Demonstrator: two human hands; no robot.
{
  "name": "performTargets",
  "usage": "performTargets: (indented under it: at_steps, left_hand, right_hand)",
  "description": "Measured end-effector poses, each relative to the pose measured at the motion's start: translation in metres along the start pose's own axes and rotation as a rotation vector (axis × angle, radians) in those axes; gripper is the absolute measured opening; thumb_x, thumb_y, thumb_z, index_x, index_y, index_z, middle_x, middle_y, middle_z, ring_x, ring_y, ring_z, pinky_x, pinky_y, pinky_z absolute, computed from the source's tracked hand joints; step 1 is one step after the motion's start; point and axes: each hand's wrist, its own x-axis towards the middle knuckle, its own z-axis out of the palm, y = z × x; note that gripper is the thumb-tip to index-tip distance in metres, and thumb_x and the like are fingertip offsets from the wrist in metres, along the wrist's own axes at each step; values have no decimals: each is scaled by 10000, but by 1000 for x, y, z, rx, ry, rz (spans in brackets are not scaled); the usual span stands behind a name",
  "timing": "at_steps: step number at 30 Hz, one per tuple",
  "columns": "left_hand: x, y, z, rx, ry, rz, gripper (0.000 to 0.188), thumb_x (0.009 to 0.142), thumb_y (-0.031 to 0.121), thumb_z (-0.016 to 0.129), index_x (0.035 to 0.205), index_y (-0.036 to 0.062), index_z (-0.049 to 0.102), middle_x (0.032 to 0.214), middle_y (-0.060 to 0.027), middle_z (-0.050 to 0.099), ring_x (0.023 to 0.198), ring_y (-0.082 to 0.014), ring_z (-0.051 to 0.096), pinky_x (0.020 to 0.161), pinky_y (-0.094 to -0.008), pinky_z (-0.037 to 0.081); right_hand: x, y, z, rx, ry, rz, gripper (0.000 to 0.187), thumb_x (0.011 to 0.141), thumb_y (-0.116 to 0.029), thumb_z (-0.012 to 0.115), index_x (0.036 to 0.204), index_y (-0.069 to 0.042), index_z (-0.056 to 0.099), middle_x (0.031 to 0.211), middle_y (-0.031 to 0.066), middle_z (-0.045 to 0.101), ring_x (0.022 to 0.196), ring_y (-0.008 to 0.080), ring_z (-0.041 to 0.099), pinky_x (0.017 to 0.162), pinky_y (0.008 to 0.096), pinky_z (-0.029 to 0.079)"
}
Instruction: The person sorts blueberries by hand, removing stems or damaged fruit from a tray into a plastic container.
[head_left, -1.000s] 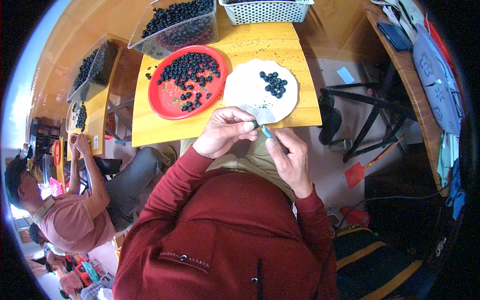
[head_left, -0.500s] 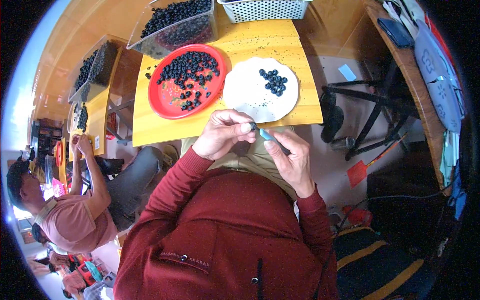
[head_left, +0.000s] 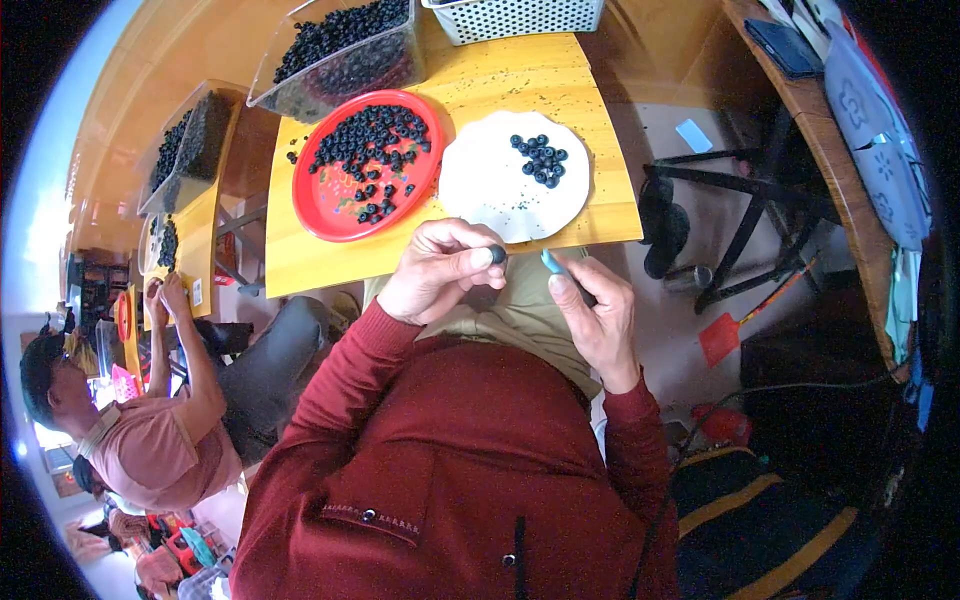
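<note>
A round black bead [head_left: 498,254] is pinched between the thumb and fingers of my left hand [head_left: 436,272], over my lap at the table's near edge. My right hand [head_left: 600,318] is closed around a slim tool [head_left: 553,264] with a teal tip and a darker body, its exact kind unclear. The tool's tip points toward the bead but stands a short way off it. Just beyond my hands, a scalloped white plate [head_left: 478,180] bears a cluster of black beads [head_left: 540,160] and dark crumbs. Left of it, a red plate [head_left: 302,208] holds many more beads.
The yellow wooden table [head_left: 500,80] is scattered with dark crumbs. At its far side are a clear bin [head_left: 345,75] full of beads and a white perforated basket [head_left: 515,20]. A co-worker [head_left: 150,430] sits at another table on the left. A red fly swatter [head_left: 719,340] lies right.
My right hand has drawn back to the right, taking the tool's tip away from the bead. The bead shows more fully in my left fingers. The view has shifted slightly.
</note>
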Motion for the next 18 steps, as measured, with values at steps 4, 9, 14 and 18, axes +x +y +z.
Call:
performTargets:
  at_steps: [4,9,14,18]
  left_hand:
    - [-2,-1,-5,-8,23,-14,102,888,13,661,984,-17,665,927,-151,679,796,-207,681,730,-316,575]
    - [-6,6,-8,30,110,-27,98,888,17,665,982,-10,668,927,-134,688,798,-195,686,741,-314,581]
    - [-10,34,-41,858,455,199,115,873,17,688,986,-8,691,875,-65,710,780,-108,655,730,-253,535]
    - [-16,69,-70,1412,669,309,122,845,60,717,951,0,713,860,-83,723,749,-116,665,689,-261,529]
  right_hand:
    - [-3,-2,2,16,-54,-12,320,923,-264,668,1065,21,698,742,91,620,656,161,592,588,301,449]
    - [-4,5,3,51,-3,-70,317,919,-251,673,1059,33,691,723,84,600,628,160,563,569,299,427]
    - [-11,14,-1,72,40,-42,311,911,-229,683,1047,51,684,713,85,592,630,155,563,571,292,423]
    - [-19,22,-3,50,81,-6,283,910,-197,678,1033,58,684,712,82,595,640,144,563,578,283,422]
